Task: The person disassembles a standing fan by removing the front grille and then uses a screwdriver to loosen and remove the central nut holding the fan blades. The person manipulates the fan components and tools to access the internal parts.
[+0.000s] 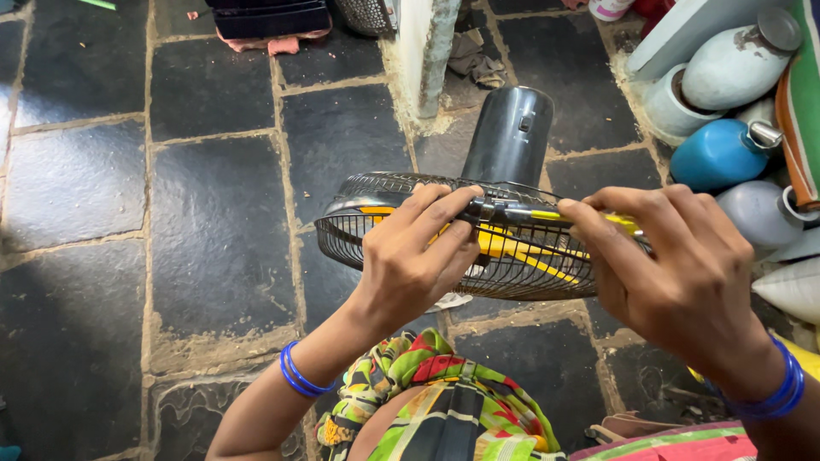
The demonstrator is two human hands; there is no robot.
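We are holding a table fan [478,248] at the centre of the frame, its wire cage tipped face-up toward us so the rim is within easy reach. Our left hand [414,256] is curling its fingers [444,205] closed over the near rim of the cage, pinning it steady. Our right hand [675,265] is gripping a yellow-handled screwdriver [547,216], fingers wrapped shut around the handle, laying the tool flat along the rim so its tip is meeting the spot our left hand is bracing. The fan's dark motor housing [511,137] is pointing away, above centre. Jugs [722,154] are crowding the upper right, on the stone floor [213,222].
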